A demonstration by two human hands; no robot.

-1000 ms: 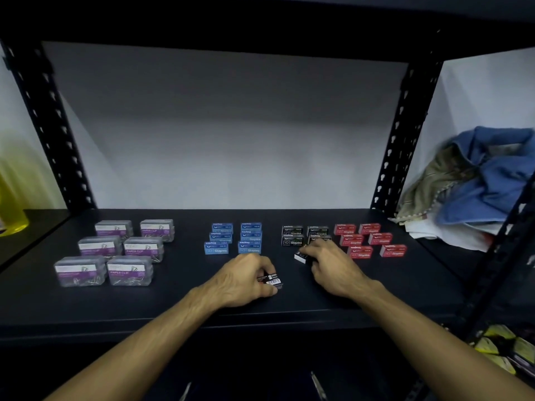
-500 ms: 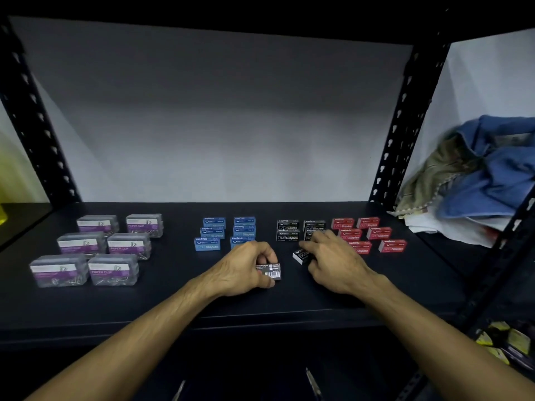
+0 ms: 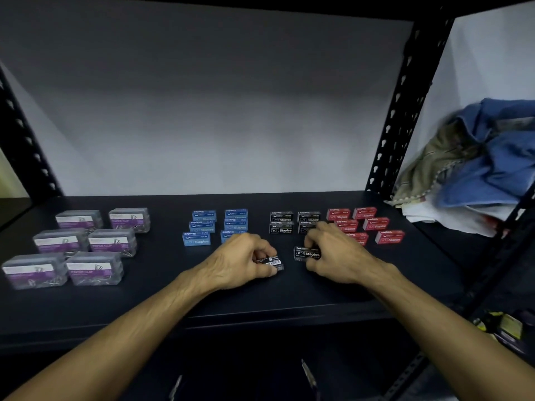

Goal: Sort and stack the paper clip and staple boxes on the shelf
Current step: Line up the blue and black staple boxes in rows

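Meanwhile, the sorted groups on the shelf (image 3: 144, 308) sit as they did a second ago: six clear paper clip boxes (image 3: 86, 241) in pairs at the far left, then the blue staple boxes (image 3: 214, 227) right of them. What has changed lies nearer the front edge. The left hand (image 3: 240, 261) still pinches a black staple box (image 3: 269, 261) between thumb and curled fingers, but that box has turned, its barcode side now up. Beside it, the right hand (image 3: 333, 253) has drawn a second black box (image 3: 307, 253) forward and upright, fingers curled round its right end, the Staples label facing the camera. Behind stand the stacked black staple boxes (image 3: 292, 222), then the red staple boxes (image 3: 373, 224), partly hidden by the right hand. Likely these two loose black boxes are the last to be squared up and set with their group.
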